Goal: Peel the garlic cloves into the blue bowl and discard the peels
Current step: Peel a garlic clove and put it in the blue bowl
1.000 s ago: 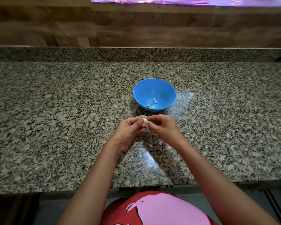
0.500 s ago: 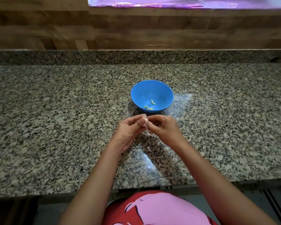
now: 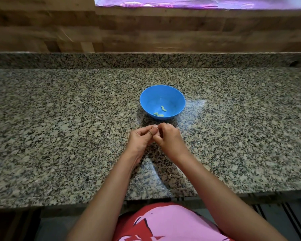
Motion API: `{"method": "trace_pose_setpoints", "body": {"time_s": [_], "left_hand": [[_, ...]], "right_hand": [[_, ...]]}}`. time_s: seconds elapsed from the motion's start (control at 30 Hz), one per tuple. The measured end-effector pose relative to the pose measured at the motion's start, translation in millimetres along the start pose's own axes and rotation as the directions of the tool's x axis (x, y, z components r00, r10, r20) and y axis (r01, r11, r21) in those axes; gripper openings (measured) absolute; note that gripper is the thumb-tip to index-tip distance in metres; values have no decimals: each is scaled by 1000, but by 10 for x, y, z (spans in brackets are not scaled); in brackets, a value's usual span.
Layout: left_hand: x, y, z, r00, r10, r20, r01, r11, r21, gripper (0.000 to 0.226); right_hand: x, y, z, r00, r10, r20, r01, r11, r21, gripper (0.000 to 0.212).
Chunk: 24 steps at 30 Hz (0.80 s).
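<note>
Left hand [image 3: 142, 136] and right hand [image 3: 169, 136] were both pinching one garlic clove [image 3: 155, 126] just above the granite tabletop [image 3: 59, 119], right in front of the blue bowl [image 3: 146, 96], which had a few pale pieces [image 3: 163, 108] in it. Looked mid-peel; next the skin needs pulling free before the clove drops in.

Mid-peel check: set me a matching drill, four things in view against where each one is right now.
Things:
1. blue bowl
2. garlic clove
3. pale greenish pieces
4. red and pink shirt

Places:
A. pinched between the left hand and the right hand
B. at the bottom of the view, below the near edge of the granite counter
C. standing on the counter, beyond the hands
D. lying inside the bowl

Pairs: 1-C, 2-A, 3-D, 4-B.
</note>
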State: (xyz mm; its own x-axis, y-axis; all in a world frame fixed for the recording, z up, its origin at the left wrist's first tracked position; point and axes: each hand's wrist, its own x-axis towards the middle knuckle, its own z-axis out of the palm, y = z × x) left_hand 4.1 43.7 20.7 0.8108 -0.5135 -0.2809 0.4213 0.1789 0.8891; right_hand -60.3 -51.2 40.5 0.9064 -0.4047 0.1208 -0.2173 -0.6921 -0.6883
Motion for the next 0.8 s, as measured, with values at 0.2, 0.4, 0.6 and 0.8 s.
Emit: {"method": "trace_pose_setpoints", "body": {"time_s": [0.2, 0.4, 0.6, 0.8], "left_hand": [[-17, 12, -29, 1000, 7, 10, -6, 1000, -26, 16], [-27, -11, 15, 1000, 25, -9, -25, 999, 27, 12], [-24, 17, 8, 999, 3, -32, -2, 1000, 20, 13], [-26, 39, -12, 998, -57, -37, 55, 998, -35, 14]], "right_hand": [[-25, 18, -21, 993, 107, 46, -114, 970, 213, 18], [-53, 35, 56, 998, 52, -36, -49, 995, 86, 13], [-42, 25, 93, 996, 72, -46, -66, 990, 124, 13], [-15, 36, 29, 987, 161, 28, -163, 962, 219, 15]]}}
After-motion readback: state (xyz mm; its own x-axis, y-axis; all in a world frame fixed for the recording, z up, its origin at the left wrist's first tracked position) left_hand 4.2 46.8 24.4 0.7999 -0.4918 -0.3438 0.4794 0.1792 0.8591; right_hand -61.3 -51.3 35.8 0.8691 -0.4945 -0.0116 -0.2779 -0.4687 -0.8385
